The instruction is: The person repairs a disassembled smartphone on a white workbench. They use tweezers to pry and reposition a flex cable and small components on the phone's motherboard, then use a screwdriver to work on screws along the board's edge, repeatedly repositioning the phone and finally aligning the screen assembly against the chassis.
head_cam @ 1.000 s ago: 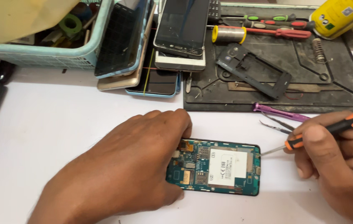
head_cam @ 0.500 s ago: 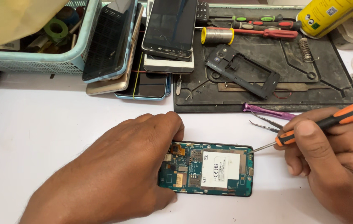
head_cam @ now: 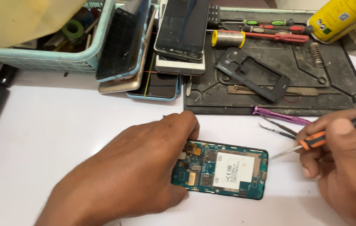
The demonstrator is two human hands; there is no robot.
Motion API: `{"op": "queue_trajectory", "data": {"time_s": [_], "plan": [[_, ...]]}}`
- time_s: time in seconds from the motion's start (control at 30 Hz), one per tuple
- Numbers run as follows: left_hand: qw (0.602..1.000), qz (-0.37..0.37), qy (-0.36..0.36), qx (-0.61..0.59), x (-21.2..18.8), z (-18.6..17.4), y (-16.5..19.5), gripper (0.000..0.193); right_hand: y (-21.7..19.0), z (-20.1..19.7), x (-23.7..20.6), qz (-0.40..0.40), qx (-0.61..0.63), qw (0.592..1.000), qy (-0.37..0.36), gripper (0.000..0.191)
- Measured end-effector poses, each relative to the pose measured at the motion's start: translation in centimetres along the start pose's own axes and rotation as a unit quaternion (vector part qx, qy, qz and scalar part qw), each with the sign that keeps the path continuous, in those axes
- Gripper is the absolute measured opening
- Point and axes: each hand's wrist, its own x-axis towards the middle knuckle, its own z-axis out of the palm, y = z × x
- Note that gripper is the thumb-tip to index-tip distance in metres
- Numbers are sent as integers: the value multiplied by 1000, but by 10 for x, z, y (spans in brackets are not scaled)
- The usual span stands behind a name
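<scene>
Pressing flat, fingers spread, the left hand point(head_cam: 132, 175) steadies the opened phone point(head_cam: 224, 169); the right hand point(head_cam: 345, 163) fingers grip an orange-handled screwdriver point(head_cam: 332, 132), tip beside the phone's right edge.

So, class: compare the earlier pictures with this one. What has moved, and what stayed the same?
Hardly anything. The right hand keeps its grip on the orange screwdriver, tip just off the opened phone. The left hand stays pressed on the phone's left end. Only the camera view shifted slightly.
</scene>
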Motion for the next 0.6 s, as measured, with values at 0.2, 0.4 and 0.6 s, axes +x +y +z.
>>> {"op": "queue_trajectory", "data": {"time_s": [0.2,0.4,0.6], "plan": [[998,-41,-41,3,3,0,2,63,10,-5,3,25,50,998,-6,43],[995,59,10,-78,6,2,2,64,13,2,3,-4,57,995,-87,40],[981,71,8,-178,5,2,5,64,15,1,6,83,-55,984,-146,39]]}}
